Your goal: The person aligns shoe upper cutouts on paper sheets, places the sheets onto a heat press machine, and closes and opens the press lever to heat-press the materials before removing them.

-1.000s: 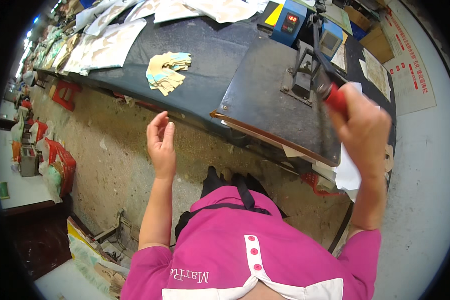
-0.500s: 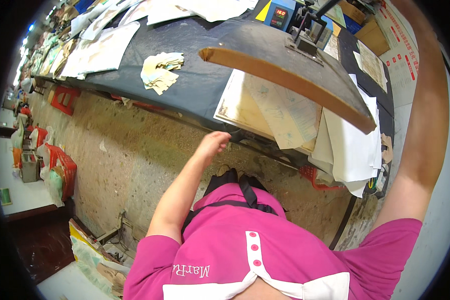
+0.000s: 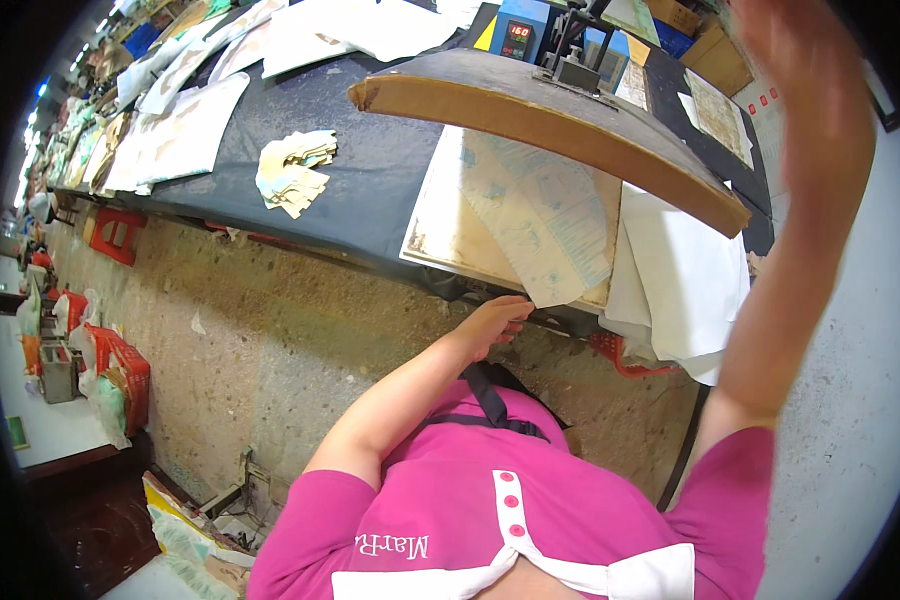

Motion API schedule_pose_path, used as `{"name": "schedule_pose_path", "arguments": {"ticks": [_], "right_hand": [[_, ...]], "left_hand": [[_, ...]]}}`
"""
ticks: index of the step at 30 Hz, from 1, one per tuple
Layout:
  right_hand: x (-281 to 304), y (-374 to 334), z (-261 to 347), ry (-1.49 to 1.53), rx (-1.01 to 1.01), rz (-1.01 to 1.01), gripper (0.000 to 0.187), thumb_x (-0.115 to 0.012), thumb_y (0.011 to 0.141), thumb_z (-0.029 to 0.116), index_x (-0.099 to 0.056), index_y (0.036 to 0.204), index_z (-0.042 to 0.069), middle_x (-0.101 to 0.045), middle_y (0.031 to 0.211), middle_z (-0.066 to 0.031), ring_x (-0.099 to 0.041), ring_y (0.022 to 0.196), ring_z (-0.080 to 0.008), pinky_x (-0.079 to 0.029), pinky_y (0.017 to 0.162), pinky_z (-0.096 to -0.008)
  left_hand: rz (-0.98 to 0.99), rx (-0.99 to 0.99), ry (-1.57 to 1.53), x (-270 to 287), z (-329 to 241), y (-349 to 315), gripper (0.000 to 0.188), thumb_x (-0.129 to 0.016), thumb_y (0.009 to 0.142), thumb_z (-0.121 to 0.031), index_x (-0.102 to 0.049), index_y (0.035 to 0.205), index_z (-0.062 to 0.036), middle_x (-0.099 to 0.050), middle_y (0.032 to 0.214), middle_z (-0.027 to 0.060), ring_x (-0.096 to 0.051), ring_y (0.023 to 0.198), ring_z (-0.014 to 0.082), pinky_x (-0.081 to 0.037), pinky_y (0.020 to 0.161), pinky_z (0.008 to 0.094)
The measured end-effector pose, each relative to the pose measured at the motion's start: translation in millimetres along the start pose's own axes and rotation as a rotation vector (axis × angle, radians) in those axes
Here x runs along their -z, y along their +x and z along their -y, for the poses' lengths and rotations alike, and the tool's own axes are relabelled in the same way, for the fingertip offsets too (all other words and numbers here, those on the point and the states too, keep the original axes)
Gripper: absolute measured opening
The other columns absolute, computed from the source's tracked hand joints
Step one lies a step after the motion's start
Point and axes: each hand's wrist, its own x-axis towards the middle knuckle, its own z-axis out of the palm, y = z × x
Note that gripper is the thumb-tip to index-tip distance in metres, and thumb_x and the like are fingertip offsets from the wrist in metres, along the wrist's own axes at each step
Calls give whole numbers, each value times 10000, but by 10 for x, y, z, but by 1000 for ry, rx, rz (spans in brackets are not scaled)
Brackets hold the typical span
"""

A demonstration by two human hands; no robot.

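My left hand (image 3: 500, 324) is at the front edge of the table, its fingers closed on the near corner of a thin translucent sheet with pale blue-green printing (image 3: 545, 225). That sheet lies on the flat board (image 3: 440, 215) of a heat press, partly under the press's raised upper plate (image 3: 560, 125). My right hand (image 3: 795, 70) is lifted high at the upper right, to the right of the press. It is smeared by motion and cut off by the top edge, so its fingers cannot be made out.
A fanned pile of small cream-coloured pieces (image 3: 295, 172) lies on the dark table cover (image 3: 365, 200). White sheets (image 3: 675, 280) hang over the table edge to the right of the board. More white sheets (image 3: 195, 135) lie far left. Red baskets (image 3: 120, 370) stand on the floor at left.
My left hand has moved right and closed on the corner of the printed sheet. My right arm has shifted left, with its hand now partly in view. The whole view has shifted slightly.
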Motion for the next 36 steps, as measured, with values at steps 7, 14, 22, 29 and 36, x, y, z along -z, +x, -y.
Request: {"name": "schedule_pose_path", "arguments": {"ticks": [7, 14, 22, 29, 36], "right_hand": [[-396, -2499, 167, 119, -360, 585, 346, -708, 738, 26, -648, 1074, 78, -632, 983, -64, -590, 940, -293, -460, 895, -439], [-415, -3128, 150, -189, -432, 631, 583, -703, 734, 58, -529, 1290, 96, -510, 1242, -102, -460, 1196, -338, -319, 1058, -503], [-690, -3016, 48, -293, -326, 434, 496, -697, 711, 73, -601, 1194, 127, -568, 1141, -51, -509, 1107, -266, -342, 1013, -485], [-871, -2663, 319, -193, -309, 401, 262, -668, 699, 34, -695, 951, 100, -637, 856, -55, -566, 884, -273, -428, 850, -421], [-1276, -1995, 912, -208, -359, 412, 197, -693, 755, 25, -690, 947, 63, -649, 835, -86, -613, 765, -276, -492, 668, -382]], "left_hand": [[-10, -7, -77, -330, 65, 408, 202, -676, 874, -310, -646, 901, -112, -610, 779, -6, -560, 659, 114, -440, 589, 267], [-52, -114, -89, -432, -158, 229, 173, -653, 899, -236, -621, 835, -78, -614, 769, 24, -567, 641, 128, -450, 602, 259], [56, -141, -158, -384, -527, -312, 193, -636, 910, -245, -604, 818, -79, -605, 752, 20, -585, 673, 131, -480, 659, 268], [166, -147, -134, 59, -650, -705, 265, -624, 930, -342, -641, 942, -78, -614, 826, 10, -597, 742, 114, -492, 720, 255], [-74, -113, -288, 1748, -385, -1186, 234, -640, 923, -305, -657, 1066, -119, -626, 870, 6, -616, 758, 124, -506, 711, 267]]}}
